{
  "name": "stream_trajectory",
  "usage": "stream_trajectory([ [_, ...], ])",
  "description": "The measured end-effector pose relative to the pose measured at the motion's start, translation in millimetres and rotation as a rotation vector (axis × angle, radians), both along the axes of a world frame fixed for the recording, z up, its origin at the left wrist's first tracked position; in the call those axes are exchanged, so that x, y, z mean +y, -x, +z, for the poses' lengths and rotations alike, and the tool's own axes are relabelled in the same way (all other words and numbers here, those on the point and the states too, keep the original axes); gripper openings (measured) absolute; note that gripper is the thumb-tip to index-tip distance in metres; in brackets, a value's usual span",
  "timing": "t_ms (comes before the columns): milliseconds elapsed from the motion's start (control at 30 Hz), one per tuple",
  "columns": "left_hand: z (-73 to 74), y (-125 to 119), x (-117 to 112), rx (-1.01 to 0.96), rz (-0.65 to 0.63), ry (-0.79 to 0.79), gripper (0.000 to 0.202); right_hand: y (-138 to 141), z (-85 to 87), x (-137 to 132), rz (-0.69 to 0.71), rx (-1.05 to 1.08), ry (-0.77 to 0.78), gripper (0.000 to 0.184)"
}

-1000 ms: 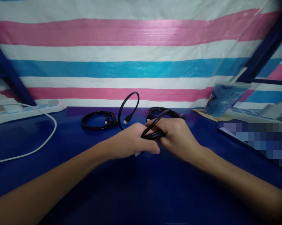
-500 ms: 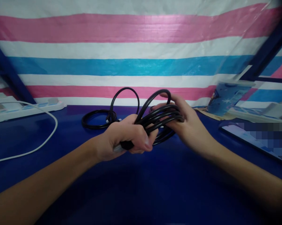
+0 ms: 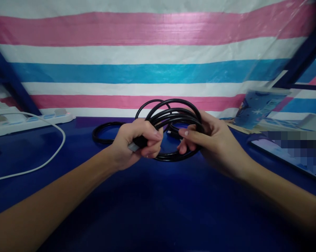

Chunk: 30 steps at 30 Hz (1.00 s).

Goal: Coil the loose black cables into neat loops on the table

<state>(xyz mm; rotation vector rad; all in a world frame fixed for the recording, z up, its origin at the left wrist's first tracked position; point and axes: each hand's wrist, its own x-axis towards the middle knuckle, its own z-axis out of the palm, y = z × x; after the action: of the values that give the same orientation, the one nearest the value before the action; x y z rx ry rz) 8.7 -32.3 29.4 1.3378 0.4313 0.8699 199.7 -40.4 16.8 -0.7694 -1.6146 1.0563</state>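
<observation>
A thick black cable point(image 3: 171, 114), wound into several loops, is held between my hands above the blue table point(image 3: 158, 210). My left hand point(image 3: 139, 141) is closed round the left side of the coil, and a plug with a grey metal end point(image 3: 134, 147) pokes out below its palm. Around the right side of the loops my right hand point(image 3: 204, 134) curls, its thumb on the near side and other fingers inside the ring. Behind my left hand lies another black cable coil point(image 3: 102, 133) on the table, partly hidden. A small connector tip point(image 3: 169, 132) shows through the held loops.
At the left, a white power strip point(image 3: 50, 120) carries plugs, and a white cord point(image 3: 60, 147) curves over the table. To the right are a phone-like screen point(image 3: 276, 150) and a blue patterned cup point(image 3: 258, 108). Striped plastic sheeting point(image 3: 152, 73) hangs behind.
My right hand has turned, bringing its thumb to the near side of the loops. The coil has opened into a rounder ring, and my left hand has shifted slightly, still gripping it.
</observation>
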Motion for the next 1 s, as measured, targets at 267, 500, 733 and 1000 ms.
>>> stream_trajectory([
  [267,10.0,4.4,-8.6,-0.079,0.009,-0.039,0.03,-6.6,-5.9,0.7,0.144,-0.095,0.037,0.026],
  [500,10.0,4.7,-6.2,-0.085,-0.011,-0.001,0.03,0.0,-7.0,-0.5,0.107,-0.11,0.049,0.031],
  [733,9.3,4.2,-11.4,-0.01,-0.12,0.03,0.03,-9.6,-1.9,2.3,0.004,-0.141,-0.126,0.054],
  [1000,-3.3,-3.9,-12.8,0.225,-0.343,0.127,0.025,-16.4,14.2,-13.8,-0.076,-0.291,-0.561,0.06],
])
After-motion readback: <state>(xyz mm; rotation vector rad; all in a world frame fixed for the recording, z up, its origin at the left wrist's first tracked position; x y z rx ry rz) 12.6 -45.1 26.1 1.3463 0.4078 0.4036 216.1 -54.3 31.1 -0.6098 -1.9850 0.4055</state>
